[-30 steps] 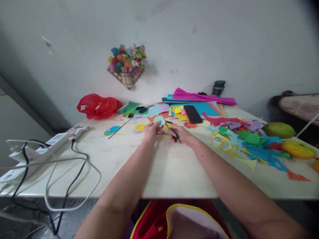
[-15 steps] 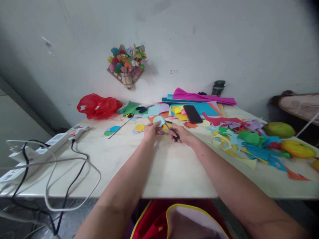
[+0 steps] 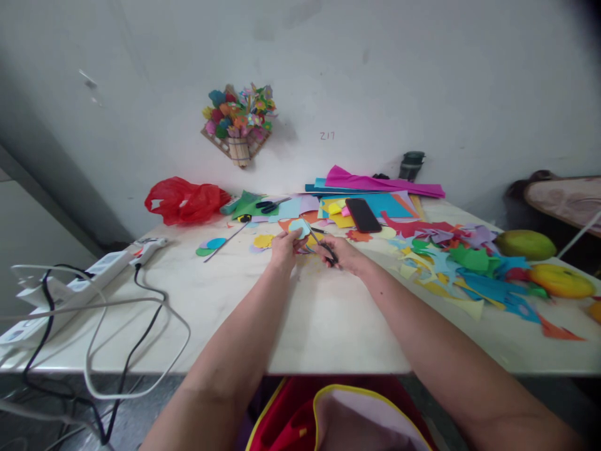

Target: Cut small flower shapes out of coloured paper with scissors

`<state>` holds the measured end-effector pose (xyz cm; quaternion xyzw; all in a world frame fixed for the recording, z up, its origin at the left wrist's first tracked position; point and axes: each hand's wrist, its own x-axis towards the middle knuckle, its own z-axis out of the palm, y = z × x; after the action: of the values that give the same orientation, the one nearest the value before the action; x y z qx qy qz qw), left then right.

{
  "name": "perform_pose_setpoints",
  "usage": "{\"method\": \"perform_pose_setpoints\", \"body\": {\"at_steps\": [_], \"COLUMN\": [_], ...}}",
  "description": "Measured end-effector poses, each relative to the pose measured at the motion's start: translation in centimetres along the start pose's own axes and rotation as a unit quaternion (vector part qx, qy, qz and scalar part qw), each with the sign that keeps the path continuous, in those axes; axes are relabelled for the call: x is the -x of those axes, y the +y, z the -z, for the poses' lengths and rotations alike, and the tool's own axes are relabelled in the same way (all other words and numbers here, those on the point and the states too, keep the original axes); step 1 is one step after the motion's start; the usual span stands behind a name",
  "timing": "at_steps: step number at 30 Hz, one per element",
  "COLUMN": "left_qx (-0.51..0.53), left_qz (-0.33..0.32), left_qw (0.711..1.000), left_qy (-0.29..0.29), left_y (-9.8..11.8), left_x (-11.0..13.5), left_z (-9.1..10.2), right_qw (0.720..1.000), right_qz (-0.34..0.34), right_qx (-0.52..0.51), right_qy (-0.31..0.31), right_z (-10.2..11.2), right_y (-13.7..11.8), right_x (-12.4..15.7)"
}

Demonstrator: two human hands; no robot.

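Observation:
My left hand (image 3: 282,248) pinches a small light-blue paper piece (image 3: 299,227) above the white table (image 3: 323,313). Just to its right, my right hand (image 3: 342,252) grips a pair of black-handled scissors (image 3: 320,242), whose blades point up and left into the paper's edge. Both hands hover over small yellow and orange paper cut-outs near the table's middle. A black phone (image 3: 363,215) lies on coloured sheets just behind the hands.
A heap of coloured paper scraps (image 3: 469,266) covers the right side, with mangoes (image 3: 561,281) beyond it. A second pair of scissors (image 3: 268,204), a red plastic bag (image 3: 184,199) and stacked sheets (image 3: 375,188) line the back. A power strip (image 3: 79,282) with cables lies at left.
Almost nothing has moved. My left hand has turned the light-blue paper slightly against the scissor blades.

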<state>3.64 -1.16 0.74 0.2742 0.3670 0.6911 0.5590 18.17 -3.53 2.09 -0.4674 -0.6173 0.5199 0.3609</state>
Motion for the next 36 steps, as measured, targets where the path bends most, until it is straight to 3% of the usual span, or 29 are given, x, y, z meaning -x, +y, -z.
{"method": "perform_pose_setpoints", "body": {"at_steps": [5,14,18,22,25,28,32,36], "left_qx": [-0.001,-0.013,-0.001,-0.027,-0.075,-0.135,-0.196,-0.231], "left_qz": [0.001,-0.015,-0.039,-0.042,-0.024,0.007,0.031,0.054], "left_qw": [1.0,1.0,0.999,0.999,0.995,0.984,0.958,0.94], "left_qy": [-0.002,-0.014,-0.01,-0.019,-0.056,-0.118,-0.209,-0.246], "left_y": [0.1,0.0,0.2,0.6,0.7,0.6,0.0,-0.2], "left_x": [0.1,-0.4,-1.1,-1.4,-1.1,-0.7,-0.6,-0.4], "left_z": [0.0,0.3,1.0,1.4,1.4,1.3,1.4,1.3], "right_qw": [1.0,0.997,0.997,0.998,0.993,0.988,0.985,0.987], "right_qz": [0.011,0.059,0.044,0.044,0.065,0.079,0.104,0.117], "right_qx": [-0.001,0.009,-0.008,-0.041,-0.079,-0.094,-0.105,-0.105], "right_qy": [0.001,-0.051,-0.067,-0.006,0.065,0.096,0.087,0.044], "right_z": [0.1,1.2,2.2,3.1,3.4,3.6,3.7,3.6], "right_y": [0.4,1.6,1.5,1.2,1.1,0.9,1.0,1.2], "right_x": [-0.3,-1.1,-1.0,-1.1,-1.3,-1.6,-1.7,-1.7]}}
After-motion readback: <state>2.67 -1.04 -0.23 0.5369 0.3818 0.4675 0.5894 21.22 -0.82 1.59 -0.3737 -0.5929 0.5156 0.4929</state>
